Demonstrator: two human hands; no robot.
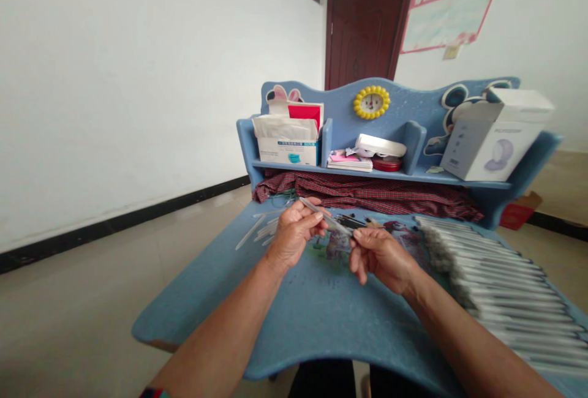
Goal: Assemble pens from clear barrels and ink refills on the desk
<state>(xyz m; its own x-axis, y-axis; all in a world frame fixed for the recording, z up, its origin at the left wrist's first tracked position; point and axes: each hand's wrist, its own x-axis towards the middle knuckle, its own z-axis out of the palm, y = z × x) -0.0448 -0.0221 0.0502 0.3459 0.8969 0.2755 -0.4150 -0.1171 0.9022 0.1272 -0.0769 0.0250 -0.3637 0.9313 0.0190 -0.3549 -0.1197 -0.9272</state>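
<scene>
My left hand [296, 229] is closed around a thin grey pen barrel [321, 214] that slants from upper left to lower right above the blue desk [316, 312]. My right hand [379, 254] pinches the barrel's lower right end with thumb and fingers. Both hands hover just above the desk's picture-printed middle. A few loose pale pen parts [257, 231] lie on the desk to the left of my left hand. Small dark parts [353, 221] lie just behind my hands.
A long row of several finished grey pens [496, 275] lies along the desk's right side. A checked cloth [367, 193] lies under the shelf. The shelf holds a mask box [287, 150], papers, a red tin, a yellow clock [371, 102] and a white carton [493, 135]. Behind stands a brown door [367, 24].
</scene>
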